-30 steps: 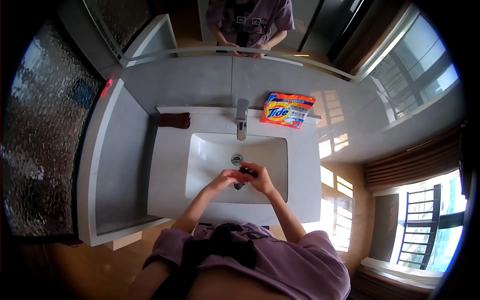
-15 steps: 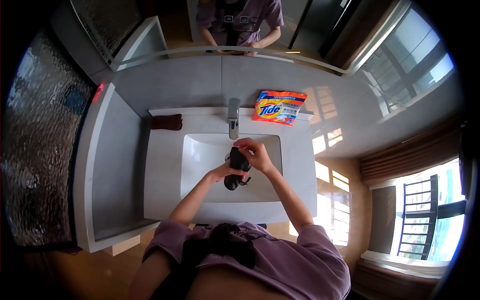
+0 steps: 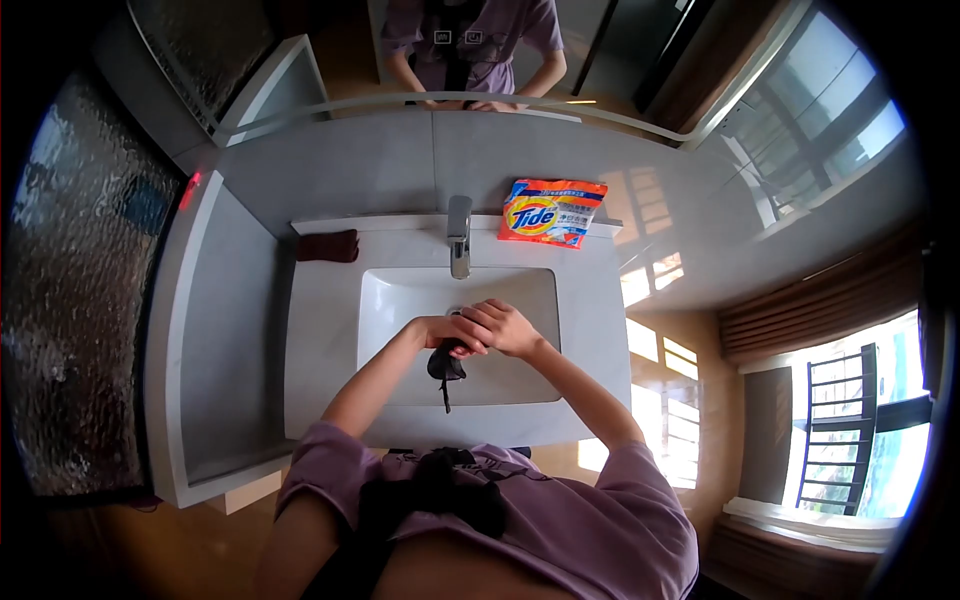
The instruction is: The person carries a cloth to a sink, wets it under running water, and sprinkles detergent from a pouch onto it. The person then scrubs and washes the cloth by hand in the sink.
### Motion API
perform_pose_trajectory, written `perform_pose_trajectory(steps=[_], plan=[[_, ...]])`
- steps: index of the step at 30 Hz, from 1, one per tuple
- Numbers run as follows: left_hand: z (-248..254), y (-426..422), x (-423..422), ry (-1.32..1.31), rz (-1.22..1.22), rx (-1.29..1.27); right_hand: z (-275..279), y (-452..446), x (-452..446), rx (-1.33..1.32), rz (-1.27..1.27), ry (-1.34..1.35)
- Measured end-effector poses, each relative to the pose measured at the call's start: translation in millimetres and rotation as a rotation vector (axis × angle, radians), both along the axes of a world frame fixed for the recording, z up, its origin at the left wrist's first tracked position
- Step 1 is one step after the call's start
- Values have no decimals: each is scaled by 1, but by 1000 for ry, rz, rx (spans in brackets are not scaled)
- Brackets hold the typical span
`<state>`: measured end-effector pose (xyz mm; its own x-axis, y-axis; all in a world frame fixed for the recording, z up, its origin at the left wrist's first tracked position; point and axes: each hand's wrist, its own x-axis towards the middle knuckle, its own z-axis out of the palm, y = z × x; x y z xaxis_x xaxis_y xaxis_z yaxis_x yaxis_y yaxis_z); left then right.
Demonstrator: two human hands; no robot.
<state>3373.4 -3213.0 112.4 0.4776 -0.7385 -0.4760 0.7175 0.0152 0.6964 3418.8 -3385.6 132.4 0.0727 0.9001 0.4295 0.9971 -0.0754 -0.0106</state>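
Over the white sink basin [image 3: 385,375], my two hands are pressed together around a dark, wet-looking sock [image 3: 446,366]. My left hand [image 3: 440,330] is closed on it from the left. Laid over the left from the right, my right hand [image 3: 500,326] is closed too, its fingers curled around the bunched cloth. Most of the sock is hidden inside the hands. Its loose end droops below them, with a thin dark strand trailing toward the basin's front. Just beyond the hands stands the chrome faucet [image 3: 460,238].
A dark brown folded sock [image 3: 328,246] lies at the counter's back left. An orange Tide detergent bag [image 3: 552,213] rests at the back right, against the wall. A grey shelf unit [image 3: 225,330] borders the counter [image 3: 320,340] on the left. A mirror [image 3: 470,60] is above.
My right hand has come down from near the faucet onto my left. The sock, stretched lengthwise before, is now bunched between both hands with its end hanging down. The view has shifted slightly.
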Motion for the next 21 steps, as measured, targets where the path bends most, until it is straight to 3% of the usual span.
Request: perform_pose_trajectory(steps=[1, 2, 5, 7, 11, 14, 15, 17, 18, 19, 21], plan=[[-1, -1, 3, 32, -65, 59, -4, -2, 2, -98, -19, 76], [2, -6, -1, -105, -70, 189, -2, -1, 5, -46, -61, -20], [-6, -9, 1, -470, -118, 871, -33, 0, -1, -258, -284, 176], [-10, -17, -8, -847, -131, 1337, -46, 3, -11, -320, -354, 311], [-29, -19, -18, -1192, -103, 1430, -53, 8, -32, -359, -540, 580], [-41, -19, -24, -1410, -130, 1336, -79, 7, -50, -30, -561, 1285], [-41, -19, -25, -1502, -142, 1273, -84, 5, -55, -33, -559, 1286], [-42, -20, -29, -1566, -108, 1239, -80, 2, -66, 39, -573, 1848], [-37, -21, -30, -1590, -154, 1217, -65, 2, -73, 88, -556, 2035], [-35, -23, -31, -1615, -200, 1193, -65, 0, -76, 88, -557, 2034], [-38, -24, -31, -1656, -174, 1176, -64, -2, -79, 143, -511, 2434]])
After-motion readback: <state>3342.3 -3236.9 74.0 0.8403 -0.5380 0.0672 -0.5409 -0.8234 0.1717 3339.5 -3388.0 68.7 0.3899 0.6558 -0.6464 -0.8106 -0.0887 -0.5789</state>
